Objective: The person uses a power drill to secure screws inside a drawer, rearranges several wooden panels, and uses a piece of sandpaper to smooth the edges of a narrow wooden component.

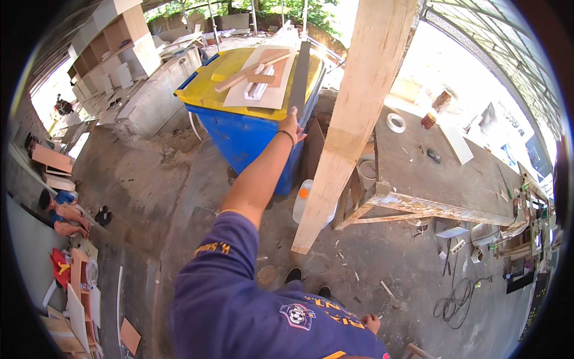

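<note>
My left arm reaches forward to a large blue bin (233,134) with a yellow lid (209,81). My left hand (290,127) is closed on the near end of a long dark grey strip (301,75), which lies along the lid's right side. Beside the strip, a pale flat panel (272,102) carries a wooden strip (245,75), a white grooved piece (258,90) and a small brown wood block (260,78). Down by my body, my right hand (372,323) is curled, with a tiny whitish thing showing at its fingers that I cannot make out.
A tall wooden plank (347,119) slants close on the right, before a white jug (301,206) with an orange cap. The workbench (418,161) bears a tape roll (396,123) and a jar (429,120). Cables (457,305) lie on the floor; a person (64,215) sits far left.
</note>
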{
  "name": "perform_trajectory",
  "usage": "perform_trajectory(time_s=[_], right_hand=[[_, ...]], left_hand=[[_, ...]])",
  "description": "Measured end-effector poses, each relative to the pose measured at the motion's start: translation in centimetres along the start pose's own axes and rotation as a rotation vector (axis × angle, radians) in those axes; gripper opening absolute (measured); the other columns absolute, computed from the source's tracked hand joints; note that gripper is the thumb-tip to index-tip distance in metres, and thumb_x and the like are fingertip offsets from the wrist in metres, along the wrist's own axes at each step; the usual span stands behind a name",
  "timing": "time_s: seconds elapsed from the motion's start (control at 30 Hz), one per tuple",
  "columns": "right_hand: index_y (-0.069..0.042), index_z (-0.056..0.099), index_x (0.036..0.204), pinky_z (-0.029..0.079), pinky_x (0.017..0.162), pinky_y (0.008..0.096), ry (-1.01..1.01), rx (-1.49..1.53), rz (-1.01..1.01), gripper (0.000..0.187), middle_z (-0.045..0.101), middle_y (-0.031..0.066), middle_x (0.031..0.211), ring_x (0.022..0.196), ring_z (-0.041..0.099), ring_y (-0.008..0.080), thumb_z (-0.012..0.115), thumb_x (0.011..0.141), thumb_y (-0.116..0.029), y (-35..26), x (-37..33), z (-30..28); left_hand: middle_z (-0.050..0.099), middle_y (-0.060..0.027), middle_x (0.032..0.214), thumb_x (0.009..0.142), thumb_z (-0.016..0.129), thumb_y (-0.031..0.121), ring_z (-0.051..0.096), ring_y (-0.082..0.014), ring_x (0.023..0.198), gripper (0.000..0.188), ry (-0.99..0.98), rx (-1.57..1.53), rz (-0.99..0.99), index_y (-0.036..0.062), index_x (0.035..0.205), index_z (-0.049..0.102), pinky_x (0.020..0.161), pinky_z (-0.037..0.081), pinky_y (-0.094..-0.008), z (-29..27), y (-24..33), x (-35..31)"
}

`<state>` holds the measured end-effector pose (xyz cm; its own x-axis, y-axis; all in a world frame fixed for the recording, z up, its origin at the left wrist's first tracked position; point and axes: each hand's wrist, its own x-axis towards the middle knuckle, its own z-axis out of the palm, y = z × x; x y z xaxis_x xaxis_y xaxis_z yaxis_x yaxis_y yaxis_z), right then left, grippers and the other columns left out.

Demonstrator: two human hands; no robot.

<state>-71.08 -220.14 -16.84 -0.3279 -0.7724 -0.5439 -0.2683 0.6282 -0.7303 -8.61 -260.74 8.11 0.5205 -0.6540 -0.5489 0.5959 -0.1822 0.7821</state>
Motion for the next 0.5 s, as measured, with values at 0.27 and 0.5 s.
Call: perform_trajectory(time_s=[0.27,0.5], right_hand=[[0.005,0.061,0.106,0.052,0.064,0.0271,-0.084,-0.054,-0.343,0.027,0.067,0.0122,0.088,0.072,0.065,0.0171,0.06,0.084,-0.01,1.4,6.8,-1.4],[0.004,0.061,0.106,0.052,0.072,0.0287,-0.09,-0.058,-0.283,0.026,0.067,0.0125,0.09,0.079,0.066,0.0182,0.062,0.084,-0.011,-2.4,5.0,-7.1]], left_hand=[[0.061,-0.0061,0.093,0.096,0.046,0.032,0.064,-0.0231,0.082,0.035,0.019,-0.334,0.177,0.0162,0.127,0.042,0.071,0.05,-0.045,-0.4,0.9,7.6],[0.06,-0.0105,0.092,0.094,0.052,0.022,0.065,-0.0196,0.072,0.028,0.066,-0.299,0.774,0.0027,0.115,0.05,0.066,0.057,-0.0345,-1.2,-0.9,-12.6]])
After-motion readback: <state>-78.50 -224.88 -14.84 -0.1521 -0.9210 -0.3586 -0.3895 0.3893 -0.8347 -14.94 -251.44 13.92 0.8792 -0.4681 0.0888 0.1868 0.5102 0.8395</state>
